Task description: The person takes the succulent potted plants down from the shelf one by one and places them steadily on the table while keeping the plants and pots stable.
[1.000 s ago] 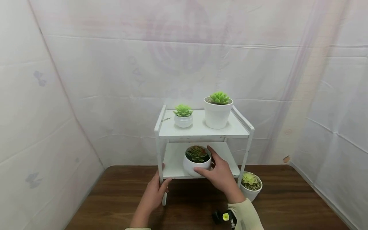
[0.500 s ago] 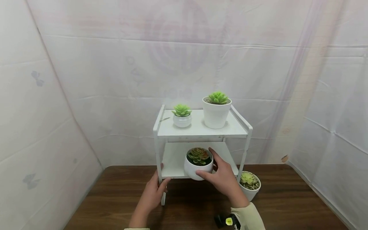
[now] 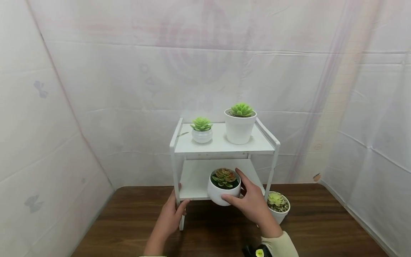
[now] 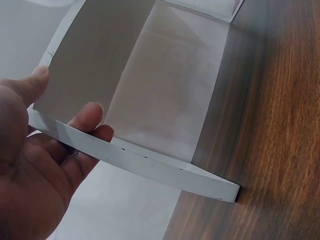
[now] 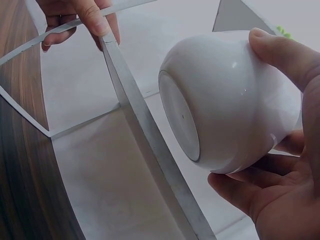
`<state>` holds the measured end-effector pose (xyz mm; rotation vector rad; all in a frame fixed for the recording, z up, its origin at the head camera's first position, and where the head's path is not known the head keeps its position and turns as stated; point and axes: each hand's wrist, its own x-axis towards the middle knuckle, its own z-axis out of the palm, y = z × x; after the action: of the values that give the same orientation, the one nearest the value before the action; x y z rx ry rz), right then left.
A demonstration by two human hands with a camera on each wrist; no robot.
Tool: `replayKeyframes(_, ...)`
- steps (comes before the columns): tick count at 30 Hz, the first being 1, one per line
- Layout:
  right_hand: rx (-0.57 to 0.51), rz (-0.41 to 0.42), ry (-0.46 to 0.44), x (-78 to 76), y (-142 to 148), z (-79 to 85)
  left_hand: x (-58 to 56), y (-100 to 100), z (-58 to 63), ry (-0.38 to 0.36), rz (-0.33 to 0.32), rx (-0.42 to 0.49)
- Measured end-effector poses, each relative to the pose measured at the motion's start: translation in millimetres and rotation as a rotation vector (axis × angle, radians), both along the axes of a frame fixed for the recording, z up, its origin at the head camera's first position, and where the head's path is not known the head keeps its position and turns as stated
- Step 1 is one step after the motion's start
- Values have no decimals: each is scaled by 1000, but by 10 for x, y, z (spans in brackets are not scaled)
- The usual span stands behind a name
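My right hand (image 3: 252, 201) holds a round white pot (image 3: 218, 194) with a reddish-green succulent (image 3: 224, 177) in it, thumb on the near side and fingers round the far side. In the right wrist view the pot (image 5: 225, 100) is tilted, its base showing, off the shelf surface. It overlaps the front edge of the lower shelf (image 3: 196, 178) of a white two-tier rack. My left hand (image 3: 169, 216) grips the rack's front left leg at the lower shelf's corner; in the left wrist view its fingers curl round the white leg (image 4: 150, 167).
On the top shelf (image 3: 218, 146) stand a small white pot (image 3: 202, 136) and a taller white pot (image 3: 240, 128), each with a green succulent. Another potted succulent (image 3: 278, 210) stands on the brown wooden table (image 3: 308, 217) beside the right leg. White sheeting (image 3: 128, 89) hangs behind.
My right hand has drawn the pot forward and slightly right, from over the lower shelf to past its front edge. My left hand keeps its grip on the leg.
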<state>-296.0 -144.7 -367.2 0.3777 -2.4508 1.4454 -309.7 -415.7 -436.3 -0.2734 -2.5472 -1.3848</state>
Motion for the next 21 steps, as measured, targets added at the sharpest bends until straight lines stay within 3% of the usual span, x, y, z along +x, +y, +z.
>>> replayKeyframes(21, -16, 22, -18, 187, 144, 16, -5, -1, -16, -12, 14, -10)
